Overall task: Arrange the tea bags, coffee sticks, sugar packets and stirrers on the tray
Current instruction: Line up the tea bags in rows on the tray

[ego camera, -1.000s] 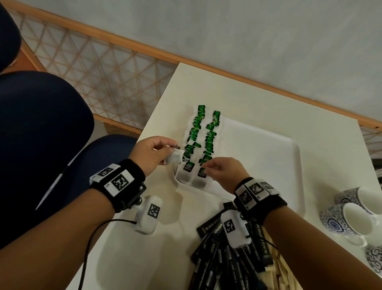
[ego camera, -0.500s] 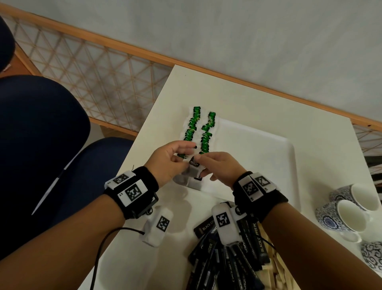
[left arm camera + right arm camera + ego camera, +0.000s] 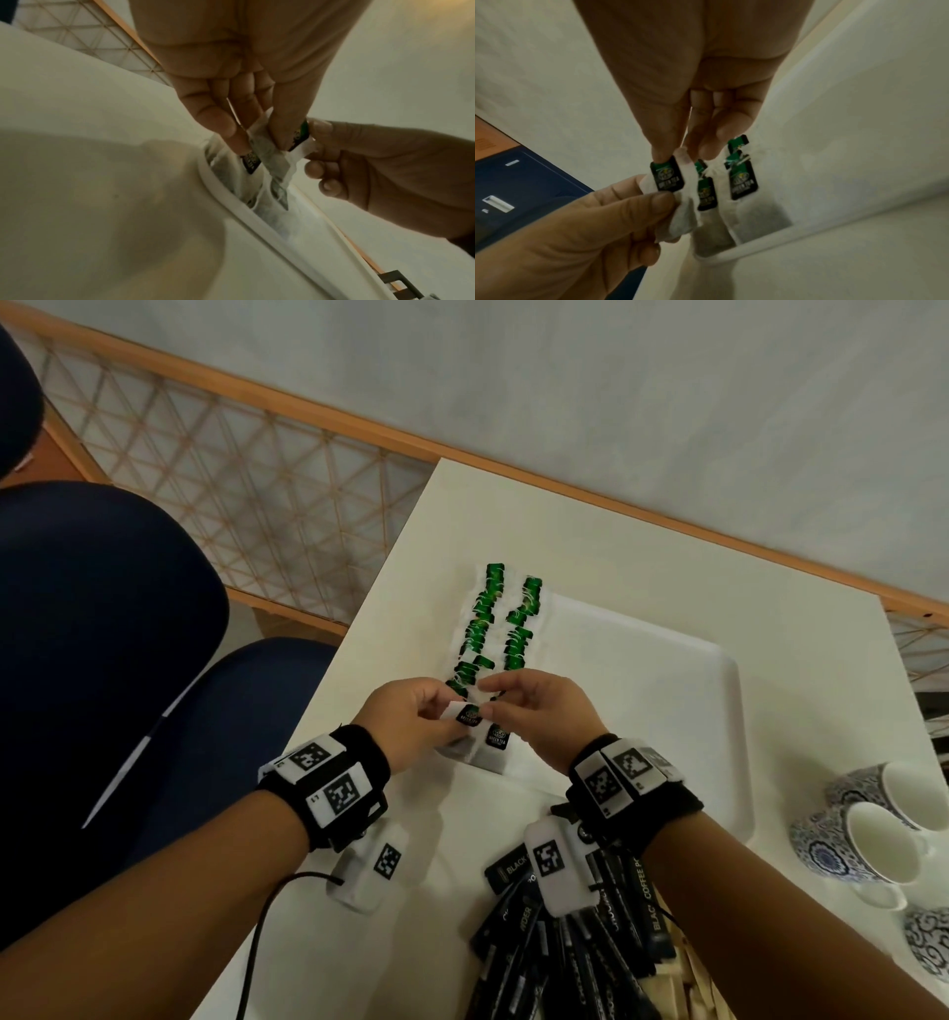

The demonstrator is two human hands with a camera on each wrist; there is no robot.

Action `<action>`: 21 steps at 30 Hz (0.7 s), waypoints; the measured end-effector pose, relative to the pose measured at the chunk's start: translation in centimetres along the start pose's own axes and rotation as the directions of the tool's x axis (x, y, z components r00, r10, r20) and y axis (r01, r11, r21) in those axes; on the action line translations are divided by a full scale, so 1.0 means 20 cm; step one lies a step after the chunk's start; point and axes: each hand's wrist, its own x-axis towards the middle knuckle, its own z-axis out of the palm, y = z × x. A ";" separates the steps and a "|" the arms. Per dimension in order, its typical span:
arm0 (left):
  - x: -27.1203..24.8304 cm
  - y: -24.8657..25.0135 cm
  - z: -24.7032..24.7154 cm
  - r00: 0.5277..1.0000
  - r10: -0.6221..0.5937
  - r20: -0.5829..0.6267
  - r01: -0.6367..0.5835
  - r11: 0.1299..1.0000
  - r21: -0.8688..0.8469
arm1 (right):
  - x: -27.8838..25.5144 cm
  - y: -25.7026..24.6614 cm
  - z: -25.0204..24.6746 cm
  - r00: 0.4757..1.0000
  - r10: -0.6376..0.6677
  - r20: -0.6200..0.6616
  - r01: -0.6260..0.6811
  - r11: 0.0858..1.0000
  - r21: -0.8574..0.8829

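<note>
Both hands hold one white tea bag (image 3: 466, 715) with a dark green tag just above the near left corner of the white tray (image 3: 642, 690). My left hand (image 3: 447, 717) pinches the bag's lower paper (image 3: 680, 219). My right hand (image 3: 488, 703) pinches its top by the tag (image 3: 667, 176). In the left wrist view the bag (image 3: 270, 160) hangs over the tray rim (image 3: 231, 194). Two rows of tea bags (image 3: 506, 629) with green tags lie along the tray's left side. Black coffee sticks (image 3: 565, 947) are heaped on the table under my right wrist.
Pale wooden stirrers (image 3: 683, 988) lie beside the coffee sticks. Blue patterned cups (image 3: 873, 839) stand at the table's right edge. A dark blue chair (image 3: 102, 634) is left of the table. Most of the tray's right part is bare.
My left hand has carried its tea bag rightwards from beside the tray corner. My right hand has left the bags in the tray and now pinches it too.
</note>
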 end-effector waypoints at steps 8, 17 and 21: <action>0.05 -0.10 0.03 0.999 -0.006 -0.034 0.007 0.999 0.032 | -0.04 0.15 0.01 0.999 0.050 0.001 -0.046 0.932 -0.361; 0.07 -0.13 0.04 0.998 0.049 -0.044 -0.042 0.985 0.166 | -0.05 0.19 0.06 0.999 0.045 0.002 -0.037 0.836 -0.548; 0.08 -0.11 0.02 0.997 0.079 0.010 -0.079 0.958 0.276 | -0.04 0.19 0.05 0.998 0.053 -0.022 -0.056 0.822 -0.567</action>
